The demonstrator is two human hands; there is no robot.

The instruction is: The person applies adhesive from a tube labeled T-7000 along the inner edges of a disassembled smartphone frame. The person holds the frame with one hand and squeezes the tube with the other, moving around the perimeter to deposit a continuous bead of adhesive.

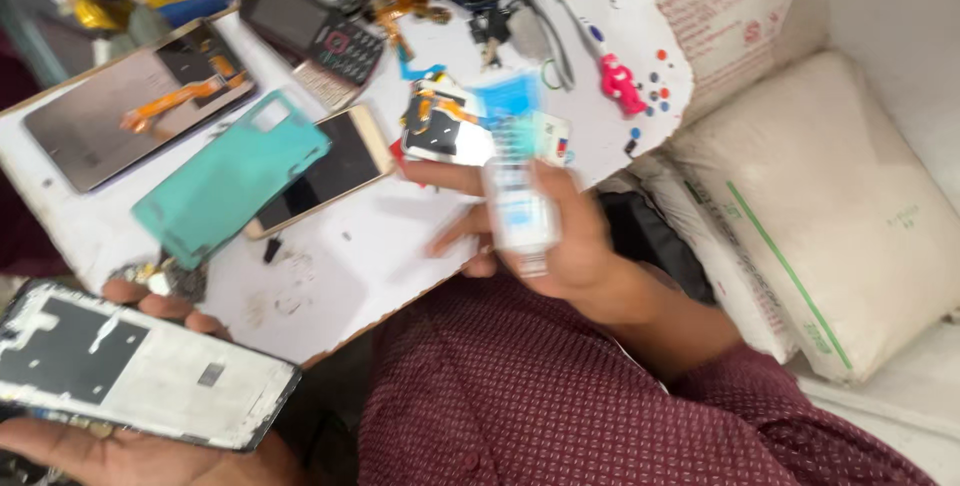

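Observation:
My left hand [130, 446] cradles an opened phone frame [130, 366] at the bottom left, its bare inner side facing up. Over the front edge of the white board my right hand [560, 236] is closed around a small white bottle with a blue label [518, 208], blurred by motion. Just beyond that hand lie a small dark part with orange flex cable [438, 126] and a blue and white packet [520, 111]. A teal phone back cover [232, 178] rests on a gold phone [335, 166] in the middle of the board.
The white board [340, 266] serves as the work surface. On it are a silver back panel with orange flex [130, 106], a keypad phone [320, 41], a toothbrush [580, 16], a pink figure [622, 84]. White sacks [820, 206] are piled at the right.

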